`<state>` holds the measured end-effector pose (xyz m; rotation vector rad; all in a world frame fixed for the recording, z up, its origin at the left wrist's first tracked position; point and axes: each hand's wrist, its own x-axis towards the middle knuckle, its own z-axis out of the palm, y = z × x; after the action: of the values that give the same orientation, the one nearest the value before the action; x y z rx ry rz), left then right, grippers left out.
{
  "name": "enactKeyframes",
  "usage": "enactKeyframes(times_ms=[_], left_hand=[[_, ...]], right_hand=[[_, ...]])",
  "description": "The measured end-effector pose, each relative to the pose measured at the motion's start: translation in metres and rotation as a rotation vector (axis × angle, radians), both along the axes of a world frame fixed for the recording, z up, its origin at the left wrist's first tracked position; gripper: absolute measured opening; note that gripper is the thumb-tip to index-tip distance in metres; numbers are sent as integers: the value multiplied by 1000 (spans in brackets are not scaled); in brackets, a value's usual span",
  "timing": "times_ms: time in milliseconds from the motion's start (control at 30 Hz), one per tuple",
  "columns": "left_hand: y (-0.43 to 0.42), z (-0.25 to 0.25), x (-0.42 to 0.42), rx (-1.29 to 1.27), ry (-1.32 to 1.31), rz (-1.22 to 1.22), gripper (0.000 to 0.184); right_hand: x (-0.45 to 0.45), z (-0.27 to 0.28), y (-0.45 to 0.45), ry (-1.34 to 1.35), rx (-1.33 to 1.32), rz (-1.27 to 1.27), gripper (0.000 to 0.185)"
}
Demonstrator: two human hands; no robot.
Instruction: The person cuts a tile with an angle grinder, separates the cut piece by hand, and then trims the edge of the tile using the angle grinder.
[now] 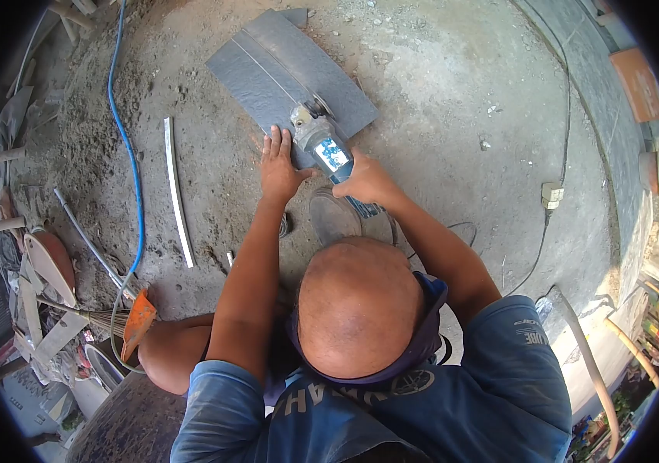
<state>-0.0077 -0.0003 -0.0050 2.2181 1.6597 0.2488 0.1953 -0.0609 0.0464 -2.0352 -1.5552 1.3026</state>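
A dark grey tile lies on the concrete floor, with a straight pale line running along its length. My right hand is wrapped round the body of an angle grinder. The grinder's disc meets the tile near the lower end of that line; whether it is spinning cannot be told. My left hand rests with fingers stretched out on the tile's near edge, its thumb spread toward the grinder. A foot in a sandal is just below the grinder, partly hidden by the head.
A blue hose and a white strip lie on the left. An orange dustpan-like piece sits near the knee. On the right, a power cord runs through a pale connector box. Boards and clutter line both sides.
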Motion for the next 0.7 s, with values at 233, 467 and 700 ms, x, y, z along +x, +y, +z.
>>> enactKeyframes(times_ms=[233,467,700], left_hand=[[1,-1,-3,8,-1,-2,117],[1,-1,-4,18,-5,0,116],[1,4,-5,-1,15,3,117]], right_hand=[[0,4,-3,11,-24,12,78],[-1,5,-1,13,-26,18,79],[-2,-2,-6,10,-8,15,77]])
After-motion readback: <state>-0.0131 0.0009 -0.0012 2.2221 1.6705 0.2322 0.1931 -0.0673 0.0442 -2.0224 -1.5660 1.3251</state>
